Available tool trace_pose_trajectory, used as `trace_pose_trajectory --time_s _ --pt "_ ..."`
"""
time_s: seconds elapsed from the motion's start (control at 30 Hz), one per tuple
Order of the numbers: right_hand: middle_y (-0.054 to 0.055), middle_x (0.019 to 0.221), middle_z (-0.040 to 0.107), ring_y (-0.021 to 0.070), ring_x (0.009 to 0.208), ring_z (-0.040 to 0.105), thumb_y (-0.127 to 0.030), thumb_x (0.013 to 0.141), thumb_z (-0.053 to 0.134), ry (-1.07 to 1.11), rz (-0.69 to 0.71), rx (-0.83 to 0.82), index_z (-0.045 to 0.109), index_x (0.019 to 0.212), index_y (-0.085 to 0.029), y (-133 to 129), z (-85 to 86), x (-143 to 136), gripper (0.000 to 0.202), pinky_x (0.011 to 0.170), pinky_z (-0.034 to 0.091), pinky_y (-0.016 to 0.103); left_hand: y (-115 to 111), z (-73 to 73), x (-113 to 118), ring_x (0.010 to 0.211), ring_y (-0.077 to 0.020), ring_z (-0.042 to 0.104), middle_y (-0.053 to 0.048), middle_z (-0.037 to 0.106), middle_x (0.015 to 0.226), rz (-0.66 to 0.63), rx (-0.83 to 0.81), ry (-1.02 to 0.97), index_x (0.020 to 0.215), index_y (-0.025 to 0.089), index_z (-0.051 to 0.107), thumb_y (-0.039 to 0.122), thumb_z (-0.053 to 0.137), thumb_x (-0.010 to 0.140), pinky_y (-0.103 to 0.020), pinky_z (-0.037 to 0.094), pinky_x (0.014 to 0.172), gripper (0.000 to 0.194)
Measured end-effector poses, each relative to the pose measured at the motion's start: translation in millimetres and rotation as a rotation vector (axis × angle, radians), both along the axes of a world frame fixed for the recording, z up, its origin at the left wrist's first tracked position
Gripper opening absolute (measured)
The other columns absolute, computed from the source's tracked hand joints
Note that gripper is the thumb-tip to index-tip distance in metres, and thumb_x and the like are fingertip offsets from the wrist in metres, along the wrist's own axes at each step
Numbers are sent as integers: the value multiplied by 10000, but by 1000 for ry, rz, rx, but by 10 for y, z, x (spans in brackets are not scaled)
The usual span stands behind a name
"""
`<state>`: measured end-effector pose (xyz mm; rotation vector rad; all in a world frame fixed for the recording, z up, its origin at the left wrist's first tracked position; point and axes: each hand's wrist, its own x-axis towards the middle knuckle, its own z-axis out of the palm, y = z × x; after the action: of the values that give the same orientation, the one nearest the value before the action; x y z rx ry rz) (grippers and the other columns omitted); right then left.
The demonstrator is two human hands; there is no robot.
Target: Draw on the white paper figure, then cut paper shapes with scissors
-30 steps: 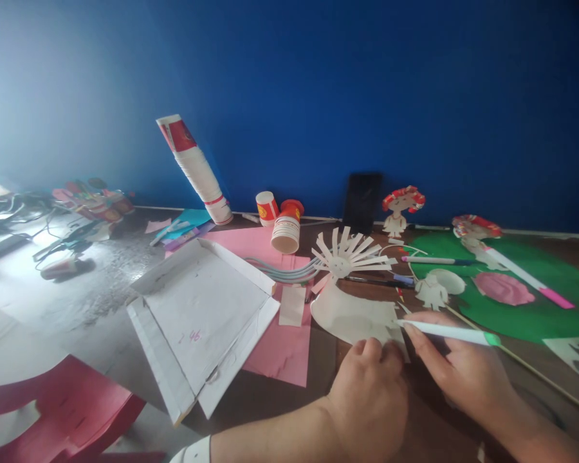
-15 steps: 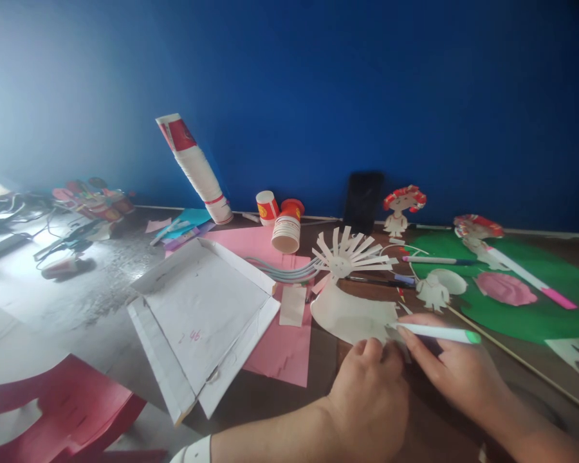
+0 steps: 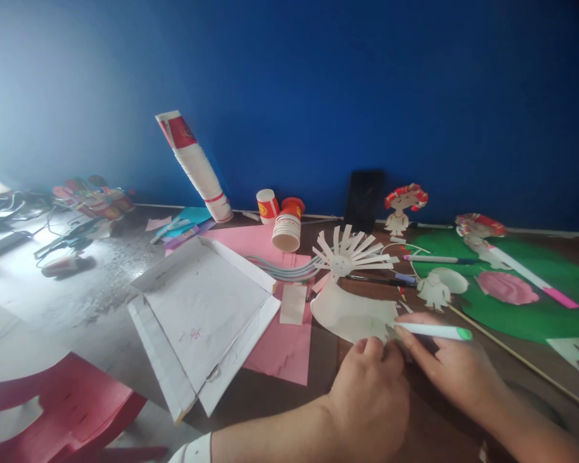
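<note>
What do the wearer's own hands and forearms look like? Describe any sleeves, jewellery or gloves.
Both the left hand and right hand are ungloved, with no ring or watch visible. The left forearm is bare down to a white cuff with small dark marks, at the picture's bottom edge. No sleeve shows on the right forearm.

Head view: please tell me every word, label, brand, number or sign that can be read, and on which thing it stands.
"46", pink handwriting on the white tray; the mark before it may be "2".
Too small or blurred: whatever is printed on the leaning cup stack, single cup and short cup stack.
</note>
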<state>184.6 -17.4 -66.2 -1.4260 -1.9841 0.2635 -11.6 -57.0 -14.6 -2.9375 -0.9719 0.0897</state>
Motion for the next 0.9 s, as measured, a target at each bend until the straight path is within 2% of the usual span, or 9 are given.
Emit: trace_pose_trajectory --time_s 0.17,0.33,0.5,0.73,0.9 --pt "61 894 845 268 800 826 -450 1033 531 9 15 -37 712 1023 -267 -1 16 0 257 680 630 332 7 6 3 1029 -268 497 -120 659 1027 -6 2 0 989 165 828 339 610 994 -376 406 847 279" --pt "69 906 844 276 810 822 -468 1016 539 30 -14 9 720 1007 -261 11 21 -18 275 721 644 351 7 4 2 1027 -271 494 -123 657 1012 -12 3 16 989 175 827 362 621 983 -376 406 844 278" --pt "48 880 836 258 768 815 -425 1013 551 21 9 10 714 1001 -262 9 41 -26 230 687 636 338 13 -4 3 1015 -267 493 -121 657 1021 3 -3 -6 988 173 828 337 614 986 -373 409 837 269" --pt "60 930 832 256 837 809 -390 993 589 48 -5 161 727 1011 -251 -7 134 -2 197 781 644 344 22 30 -3 1052 -264 509 -117 671 1060 -7 -17 -7 997 154 827 341 622 991 -375 413 864 277" --pt "50 940 839 246 832 815 -396 998 592 39 8 98 736 1029 -251 -10 91 5 207 757 646 331 15 17 -5 1061 -267 518 -106 672 1020 -12 -31 -16 970 150 820 322 616 993 -386 413 868 268"
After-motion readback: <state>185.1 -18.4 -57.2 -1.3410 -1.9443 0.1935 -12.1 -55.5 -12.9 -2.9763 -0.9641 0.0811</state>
